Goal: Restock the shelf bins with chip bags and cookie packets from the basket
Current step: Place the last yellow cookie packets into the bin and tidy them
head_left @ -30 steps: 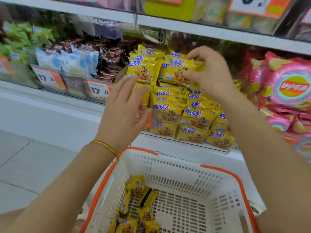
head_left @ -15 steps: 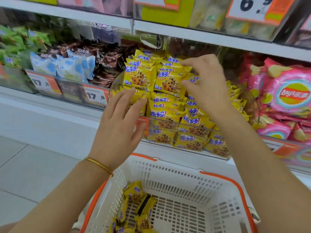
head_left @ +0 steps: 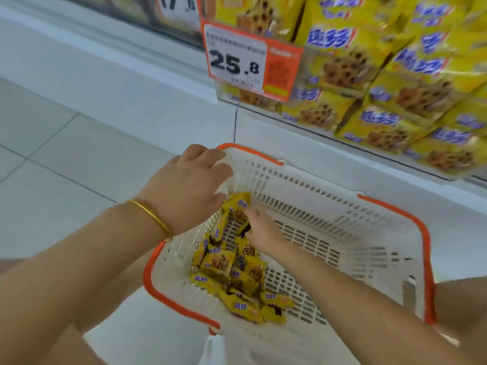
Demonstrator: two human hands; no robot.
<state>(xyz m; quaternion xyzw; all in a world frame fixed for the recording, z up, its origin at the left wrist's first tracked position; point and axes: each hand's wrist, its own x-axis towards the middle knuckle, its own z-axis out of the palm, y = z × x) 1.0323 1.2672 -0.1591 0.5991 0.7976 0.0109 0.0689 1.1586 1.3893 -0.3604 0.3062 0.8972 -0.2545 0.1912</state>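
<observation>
Reaching down into the basket [head_left: 395, 209], my right hand [head_left: 263, 230] is at the heap of yellow cookie packets [head_left: 226, 267] lying along the basket's left side. Its fingers [head_left: 253, 215] lie on the top packet [head_left: 238, 206], which leans against the far-left corner wall. I cannot tell whether they have closed on it or only touch it.

My left hand [head_left: 184, 188] sits over the basket's far-left corner with its fingers bent down past the orange rim. Whether they clasp the rim or merely hover there, I cannot tell either.

The shelf bin [head_left: 374, 83] above the basket's far edge already looks heaped with the same packets, right up to the front behind the price tag [head_left: 237, 59].

Risks as I judge them:
- The wrappers look slick and overlap, so a loose pinch could drag a neighbour up and drop it on the floor.
- A packet could catch in the wall slots at that corner and tear or slip free.
- The bin looks so full that one more packet laid near the front edge may slide off and take others with it, so I'd place it towards the back.
</observation>
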